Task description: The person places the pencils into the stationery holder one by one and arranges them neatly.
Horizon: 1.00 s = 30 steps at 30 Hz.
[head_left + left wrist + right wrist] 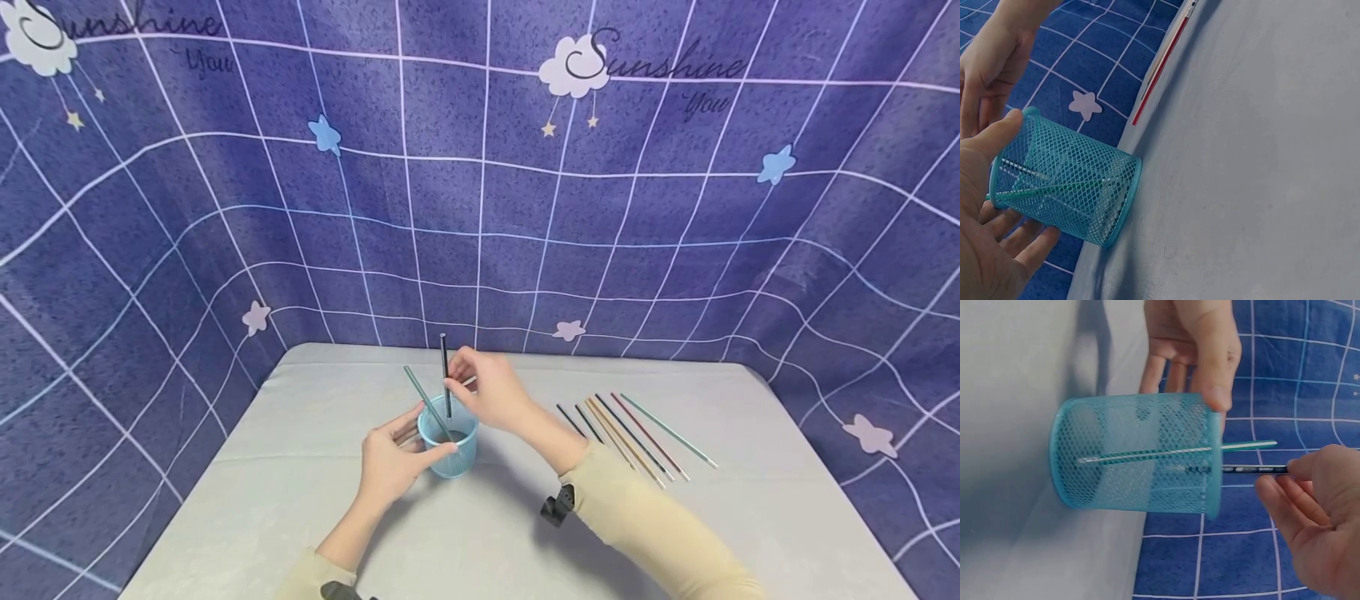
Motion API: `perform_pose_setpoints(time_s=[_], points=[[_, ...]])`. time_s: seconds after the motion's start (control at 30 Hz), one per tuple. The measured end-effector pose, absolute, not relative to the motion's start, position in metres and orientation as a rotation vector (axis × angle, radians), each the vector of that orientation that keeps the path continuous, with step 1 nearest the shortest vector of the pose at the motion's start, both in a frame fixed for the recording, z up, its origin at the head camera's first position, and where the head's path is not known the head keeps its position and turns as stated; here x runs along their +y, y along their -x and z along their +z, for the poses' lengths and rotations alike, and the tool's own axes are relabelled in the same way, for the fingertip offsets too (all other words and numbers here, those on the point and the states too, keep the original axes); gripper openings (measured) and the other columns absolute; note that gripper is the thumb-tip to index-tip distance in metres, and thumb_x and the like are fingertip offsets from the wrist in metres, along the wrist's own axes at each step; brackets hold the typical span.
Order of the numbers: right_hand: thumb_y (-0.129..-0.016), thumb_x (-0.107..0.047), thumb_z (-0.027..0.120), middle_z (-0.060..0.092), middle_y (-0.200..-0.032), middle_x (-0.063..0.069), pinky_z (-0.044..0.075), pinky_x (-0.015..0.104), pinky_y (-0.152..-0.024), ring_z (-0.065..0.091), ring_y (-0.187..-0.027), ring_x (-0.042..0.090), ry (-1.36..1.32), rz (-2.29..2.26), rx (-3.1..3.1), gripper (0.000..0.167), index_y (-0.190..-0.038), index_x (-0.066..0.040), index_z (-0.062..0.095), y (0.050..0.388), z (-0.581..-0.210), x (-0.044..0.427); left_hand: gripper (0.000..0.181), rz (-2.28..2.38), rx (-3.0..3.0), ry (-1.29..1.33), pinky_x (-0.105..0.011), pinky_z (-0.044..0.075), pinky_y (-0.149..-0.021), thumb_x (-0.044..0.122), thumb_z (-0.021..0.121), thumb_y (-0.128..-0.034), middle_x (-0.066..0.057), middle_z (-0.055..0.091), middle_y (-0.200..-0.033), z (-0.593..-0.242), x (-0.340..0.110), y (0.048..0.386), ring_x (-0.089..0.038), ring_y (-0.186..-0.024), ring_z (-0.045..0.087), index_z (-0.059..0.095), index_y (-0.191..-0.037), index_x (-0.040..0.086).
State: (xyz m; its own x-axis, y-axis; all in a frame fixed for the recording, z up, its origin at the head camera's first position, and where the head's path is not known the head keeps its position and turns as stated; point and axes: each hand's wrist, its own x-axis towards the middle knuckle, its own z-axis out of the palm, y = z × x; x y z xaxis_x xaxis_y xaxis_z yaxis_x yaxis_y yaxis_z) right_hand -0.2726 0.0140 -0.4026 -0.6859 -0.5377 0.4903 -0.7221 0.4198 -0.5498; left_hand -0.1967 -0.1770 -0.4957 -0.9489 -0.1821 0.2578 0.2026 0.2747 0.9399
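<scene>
A light-blue mesh pencil cup (456, 460) stands upright on the table. My left hand (393, 462) holds it near the rim, thumb on one side and fingers on the other. Inside leans a green pencil (1154, 454), its upper end sticking out past the rim. My right hand (491, 390) pinches a black pencil (444, 354) between thumb and fingers above the cup. That pencil's lower end is inside the mesh wall, above the cup's bottom, as the right wrist view (1254, 469) shows.
To the right on the pale tablecloth (757, 517) several pencils lie side by side, among them a red pencil (649, 436), a green pencil (667, 429) and yellowish pencils (626, 442). A blue gridded curtain (525, 208) hangs behind and at both sides.
</scene>
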Motion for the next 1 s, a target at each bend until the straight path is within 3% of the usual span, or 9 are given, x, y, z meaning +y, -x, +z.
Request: perform_pose_setpoints(time_s=[0.5,0.77,1.0], points=[[-0.096,-0.009,0.079,0.080,-0.088,0.008,0.062,0.012,-0.069,0.078,-0.079,0.015,-1.101,0.795,-2.616,0.010,-0.093,-0.005,0.069,0.276,-0.425,-0.004,0.081,-1.700,-2.262,0.013,-0.035,0.066,-0.093,0.018,0.102,-0.0696,-0.023,0.073,-0.132,-0.496,-0.178,0.196,-0.038,-0.119,0.075,0.066,-0.140,0.000],[-0.095,-0.008,0.078,0.081,-0.090,0.010,0.066,0.019,-0.074,0.079,-0.082,0.019,-1.124,0.656,-2.618,0.007,-0.093,-0.003,0.073,0.275,-0.426,-0.008,0.082,-1.721,-2.247,0.002,-0.033,0.066,-0.093,0.018,0.103,-0.0688,-0.022,0.073,-0.133,-0.498,-0.179,0.197,-0.038,-0.119,0.074,0.066,-0.140,0.000],[-0.096,-0.008,0.077,0.082,-0.092,0.008,0.066,0.018,-0.077,0.080,-0.085,0.018,-1.131,0.605,-2.646,0.005,-0.094,-0.004,0.076,0.274,-0.426,-0.013,0.084,-1.715,-2.259,0.010,-0.033,0.066,-0.094,0.023,0.103,-0.0678,-0.022,0.072,-0.134,-0.496,-0.178,0.196,-0.038,-0.120,0.074,0.066,-0.140,0.000]])
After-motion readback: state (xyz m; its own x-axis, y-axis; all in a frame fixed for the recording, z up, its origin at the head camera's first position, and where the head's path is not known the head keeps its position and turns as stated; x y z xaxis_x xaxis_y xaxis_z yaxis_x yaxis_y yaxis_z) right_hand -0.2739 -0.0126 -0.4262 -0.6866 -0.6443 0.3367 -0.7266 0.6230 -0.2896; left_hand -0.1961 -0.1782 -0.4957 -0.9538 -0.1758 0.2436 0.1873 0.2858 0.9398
